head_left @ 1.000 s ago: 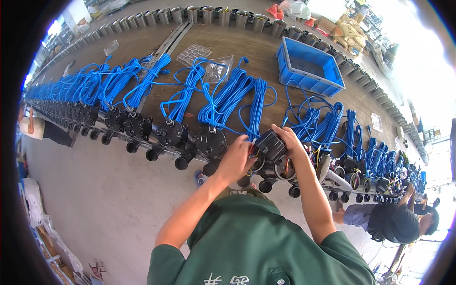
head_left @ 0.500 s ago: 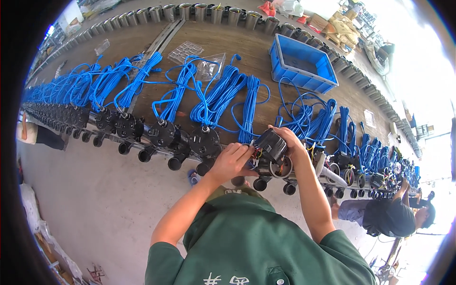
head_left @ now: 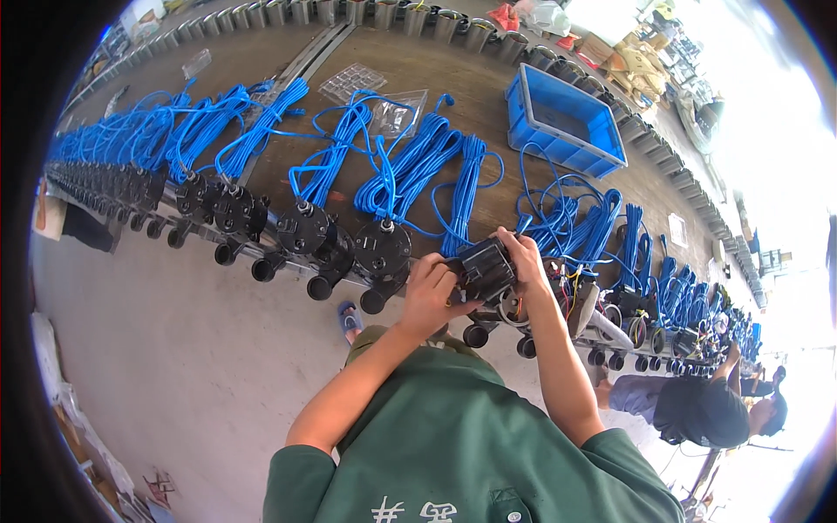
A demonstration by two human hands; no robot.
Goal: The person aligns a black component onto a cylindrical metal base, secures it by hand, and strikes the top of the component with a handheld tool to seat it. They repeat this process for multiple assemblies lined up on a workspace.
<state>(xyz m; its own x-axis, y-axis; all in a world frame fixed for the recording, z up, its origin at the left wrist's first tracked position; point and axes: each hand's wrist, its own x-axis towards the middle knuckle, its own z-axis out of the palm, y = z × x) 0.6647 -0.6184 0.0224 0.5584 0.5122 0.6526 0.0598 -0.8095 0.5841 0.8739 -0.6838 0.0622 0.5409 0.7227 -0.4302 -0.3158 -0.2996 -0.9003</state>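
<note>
Both my hands hold a black ribbed plastic pump cap (head_left: 489, 267) over an open round metal body (head_left: 513, 309), where a few coloured wires show. My left hand (head_left: 429, 292) is closed on the cap's left side, its thumb under the lower edge. From the right, my right hand (head_left: 525, 264) grips the cap with fingers over its top. The cap is tilted, and its underside is hidden. Just left stands a pump with a black round top (head_left: 382, 253) and a blue cable. A coiled blue cable (head_left: 466, 196) lies behind the cap.
A long row of pumps with black spouts (head_left: 319, 288) lines the near table edge. Blue cable bundles (head_left: 418, 170) lie behind them. At the back are a blue crate (head_left: 567, 122) and steel cylinders (head_left: 445, 26). Another person (head_left: 697, 410) works at the far right.
The black cap has turned and now sits more level, its ribbed side toward me. My left hand has shifted from the wires onto the cap's side. The whole view has shifted slightly.
</note>
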